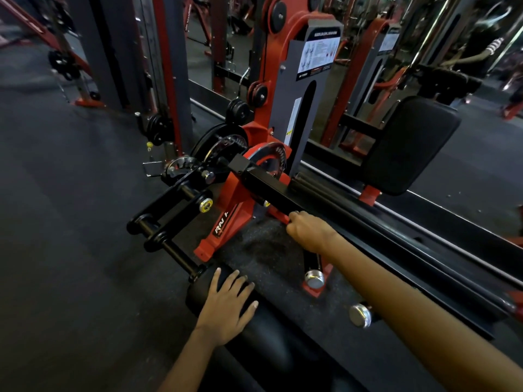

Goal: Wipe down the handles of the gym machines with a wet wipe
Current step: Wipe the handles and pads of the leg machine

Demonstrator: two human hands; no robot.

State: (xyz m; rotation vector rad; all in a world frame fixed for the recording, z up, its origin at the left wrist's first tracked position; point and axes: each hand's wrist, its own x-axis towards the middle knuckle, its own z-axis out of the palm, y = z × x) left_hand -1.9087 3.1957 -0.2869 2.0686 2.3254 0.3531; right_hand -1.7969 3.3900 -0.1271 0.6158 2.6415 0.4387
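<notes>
At about 5 o'clock from the red machine's pivot, the right hand [307, 232] is closed around the near end of a black square-section bar [266, 190], fingers curled under it at a red bracket; whether a wipe sits inside that grip cannot be told. The bar is smooth painted steel and runs up toward 11 o'clock into a chromed round plate [267, 159] ringed with stamped numbers too small to read. At 7 o'clock from there, the left hand [226, 305] lies flat with fingers spread and straight on a black padded roller [254, 315], a matte cylinder, holding nothing. Off the roller's end a thin black rod [177, 254] leads up to a black linkage with a yellow-centred bolt cap [206, 205]. The red frame foot [223, 230] carries a black sticker with white lettering that seems to start "RAV"; the remainder is cut off. Two chromed round end caps [314, 278] gleam at 3 o'clock of the left hand. Toward 12 o'clock stands a grey upright panel [294, 108] with an instruction placard [318, 52], its print illegible. At 2 o'clock a black cushioned back pad [410, 145] with rounded corners stands before a mirror [467, 66]. The floor [70, 222] is dark speckled rubber.
</notes>
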